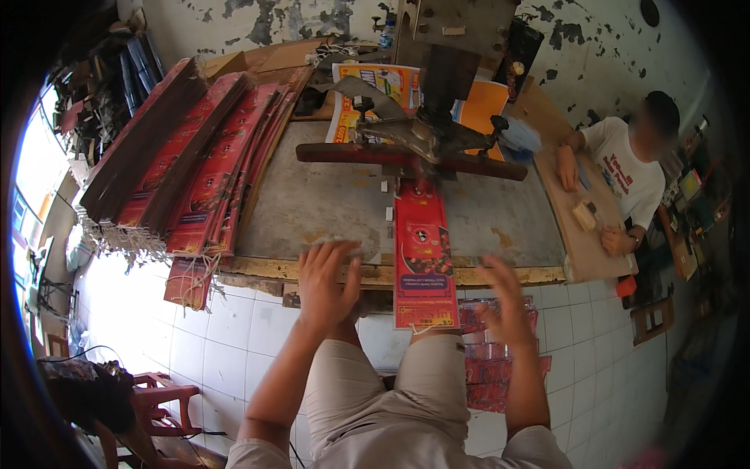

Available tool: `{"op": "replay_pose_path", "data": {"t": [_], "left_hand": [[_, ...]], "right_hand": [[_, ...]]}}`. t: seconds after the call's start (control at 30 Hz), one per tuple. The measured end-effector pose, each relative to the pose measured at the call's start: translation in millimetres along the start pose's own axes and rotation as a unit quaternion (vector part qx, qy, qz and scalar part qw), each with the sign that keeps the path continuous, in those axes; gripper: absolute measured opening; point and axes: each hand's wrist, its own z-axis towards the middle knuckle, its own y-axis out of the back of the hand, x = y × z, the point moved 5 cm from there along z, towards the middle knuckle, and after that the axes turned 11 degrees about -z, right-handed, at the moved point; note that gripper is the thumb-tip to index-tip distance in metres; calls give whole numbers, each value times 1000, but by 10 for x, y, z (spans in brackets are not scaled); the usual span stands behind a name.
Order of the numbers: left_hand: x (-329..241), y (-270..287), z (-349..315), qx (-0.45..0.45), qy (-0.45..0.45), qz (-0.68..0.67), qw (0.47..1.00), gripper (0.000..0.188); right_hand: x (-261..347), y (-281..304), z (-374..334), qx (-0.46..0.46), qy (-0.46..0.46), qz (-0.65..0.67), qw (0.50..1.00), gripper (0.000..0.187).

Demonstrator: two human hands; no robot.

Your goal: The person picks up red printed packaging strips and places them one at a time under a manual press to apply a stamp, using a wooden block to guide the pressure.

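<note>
Peeling wall (312, 16) behind grey-topped table (301, 207). Left edge: piled red printed bags (219, 176), corded ends at front-left corner. Left hand (326, 283): fingers loosely apart, over front edge; contact uncertain. Red bag (424, 262): flat, upper end below metal crossbar (476, 166), lower end overhanging front edge; contents cannot be told. Right hand (504, 305): blurred, fingers spread, just beside bag.

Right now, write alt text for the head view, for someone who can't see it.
A person's left hand and right hand, open and empty, flank a red printed strip that runs from under a dark metal press past the worktable's front edge. Stacked red strips lie at left; a co-worker is at right.
</note>
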Motion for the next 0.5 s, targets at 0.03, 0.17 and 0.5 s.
{"op": "replay_pose_path", "data": {"t": [0.03,0.17,0.5], "left_hand": [[7,-6,173,19,18,1,1000,35],[390,-340,674,15,-3,66,998,34],[1351,-1275,2023,-36,-1,89,995,44]], "right_hand": [[241,-50,-2,4,38,-5,999,71],[782,-214,69,12,121,-68,990,74],[818,-271,70,39,82,-20,996,66]]}}
